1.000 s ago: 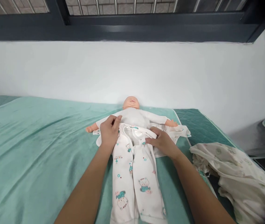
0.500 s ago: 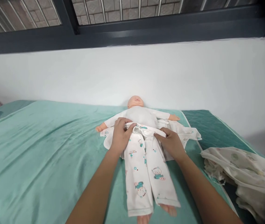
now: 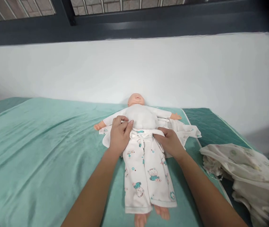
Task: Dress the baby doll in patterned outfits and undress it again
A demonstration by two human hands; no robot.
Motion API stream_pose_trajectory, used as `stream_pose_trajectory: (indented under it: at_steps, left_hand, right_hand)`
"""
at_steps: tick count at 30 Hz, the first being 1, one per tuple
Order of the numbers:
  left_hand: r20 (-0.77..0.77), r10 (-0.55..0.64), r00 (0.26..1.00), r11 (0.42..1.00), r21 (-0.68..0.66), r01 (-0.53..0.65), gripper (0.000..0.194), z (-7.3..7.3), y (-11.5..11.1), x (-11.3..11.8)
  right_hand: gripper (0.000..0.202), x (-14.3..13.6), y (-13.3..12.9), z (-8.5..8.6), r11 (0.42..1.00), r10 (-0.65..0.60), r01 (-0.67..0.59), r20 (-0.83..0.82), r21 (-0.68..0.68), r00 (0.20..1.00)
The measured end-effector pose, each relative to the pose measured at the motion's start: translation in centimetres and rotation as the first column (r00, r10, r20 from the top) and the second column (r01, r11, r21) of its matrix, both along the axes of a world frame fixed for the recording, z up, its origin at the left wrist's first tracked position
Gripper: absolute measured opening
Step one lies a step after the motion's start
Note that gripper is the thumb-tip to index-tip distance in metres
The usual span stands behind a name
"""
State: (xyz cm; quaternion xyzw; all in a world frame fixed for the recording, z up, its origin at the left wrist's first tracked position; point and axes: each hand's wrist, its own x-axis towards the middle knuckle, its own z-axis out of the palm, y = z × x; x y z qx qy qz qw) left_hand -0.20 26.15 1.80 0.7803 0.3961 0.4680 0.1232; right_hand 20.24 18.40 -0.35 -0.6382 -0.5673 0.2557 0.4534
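A baby doll (image 3: 136, 99) lies on its back, arms spread, in a white long-sleeved top (image 3: 143, 116). White baby pants (image 3: 137, 170) with cartoon prints cover its legs, and both feet stick out at the cuffs. At the left end of the waistband, my left hand (image 3: 120, 132) is closed with curled fingers, its thumb up against the doll's belly; its hold on the fabric is partly hidden. My right hand (image 3: 169, 142) pinches the waistband's right side, fingers tucked behind the cloth. A printed baby shirt (image 3: 188, 130) lies spread beneath the doll.
The doll rests on a light green sheet (image 3: 42, 151), with a dark green quilted mat (image 3: 201, 119) to the right. Crumpled white printed cloth (image 3: 248, 164) lies at the right. A white wall (image 3: 134, 69) rises behind, below a dark window frame (image 3: 134, 26).
The waistband, held away from the belly before, now lies closer against it. The cuffs have risen, showing more of the feet. My left thumb has shifted up off the waistband's front.
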Motion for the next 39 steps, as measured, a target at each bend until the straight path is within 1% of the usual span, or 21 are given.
stream_pose_trajectory:
  at_steps: [3,6,9,11,13,15,17,19,22,25,27,29,31,33,36,39]
  left_hand:
    - [0.005,0.016,1.000,1.000,0.011,-0.016,0.044,-0.1,-0.5,0.0]
    - [0.009,0.032,0.999,0.999,0.026,-0.032,0.043,-0.5,-1.8,-0.4]
    - [-0.020,0.035,0.999,0.999,0.021,-0.034,0.041,-1.3,-4.3,-1.5]
    - [-0.057,0.032,0.998,0.999,0.009,-0.031,0.038,-1.9,-6.2,-2.3]
    - [-0.085,0.030,0.996,0.999,-0.019,-0.032,0.028,-2.4,-7.9,-3.2]
    - [-0.093,0.016,0.995,0.997,-0.070,-0.023,0.019,-2.8,-9.2,-3.8]
    - [-0.088,-0.006,0.996,0.993,-0.121,-0.004,0.024,-3.1,-9.9,-4.1]
    - [-0.080,-0.010,0.997,0.990,-0.143,-0.002,0.028,-3.3,-10.1,-4.3]
    - [-0.080,0.006,0.997,0.990,-0.138,-0.017,0.026,-3.5,-9.8,-4.3]
    - [-0.074,0.001,0.997,0.990,-0.142,-0.011,0.026,-3.6,-9.5,-4.1]
    - [-0.055,-0.006,0.998,0.986,-0.165,-0.003,0.028,-3.6,-9.7,-4.1]
    - [-0.034,-0.019,0.999,0.980,-0.196,0.012,0.031,-3.5,-10.6,-4.2]
    - [-0.022,-0.035,0.999,0.976,-0.214,0.029,0.033,-3.4,-12.0,-4.5]
    - [-0.021,-0.046,0.999,0.976,-0.215,0.040,0.031,-3.5,-13.7,-4.9]
    - [-0.046,-0.072,0.996,0.971,-0.230,0.059,0.024,-3.9,-15.6,-5.3]
    - [-0.093,-0.062,0.994,0.974,-0.222,0.040,0.029,-4.4,-16.1,-5.4]
  right_hand:
    - [0.031,0.0,-0.3,-0.3,0.999,-0.039,0.039,0.016,0.010,0.999]
    - [0.025,-0.1,-0.7,-0.4,0.993,-0.114,0.110,0.110,0.045,0.987]
    - [0.012,-0.2,-0.7,-0.2,0.989,-0.142,0.132,0.199,0.064,0.970]
    - [0.009,-0.2,-0.6,0.0,0.991,-0.124,0.108,0.238,0.077,0.963]
    - [0.008,-0.3,-0.7,0.3,0.993,-0.106,0.087,0.269,0.082,0.957]
    - [0.009,-0.6,-1.5,0.6,0.992,-0.114,0.093,0.300,0.083,0.947]
    - [0.010,-1.1,-3.3,0.5,0.991,-0.123,0.100,0.326,0.085,0.937]
    - [0.012,-1.7,-5.8,0.0,0.995,-0.085,0.064,0.315,0.078,0.945]
    - [0.024,-2.8,-9.6,-0.9,0.998,-0.013,0.000,0.227,0.059,0.974]
    - [0.027,-3.6,-11.8,-1.4,0.998,0.012,-0.021,0.157,0.057,0.988]
    - [0.028,-4.0,-12.1,-1.4,0.998,0.022,-0.031,0.136,0.059,0.991]
    - [0.030,-4.2,-11.8,-1.3,0.998,0.002,-0.010,0.130,0.059,0.992]
    - [0.031,-4.3,-11.4,-1.3,0.998,-0.032,0.024,0.131,0.060,0.991]
    - [0.029,-4.3,-11.1,-1.5,0.996,-0.054,0.044,0.133,0.072,0.990]
    - [0.024,-4.3,-11.1,-1.7,0.993,-0.085,0.073,0.136,0.093,0.987]
    - [0.024,-4.6,-11.8,-1.5,0.991,-0.119,0.111,0.104,0.074,0.987]
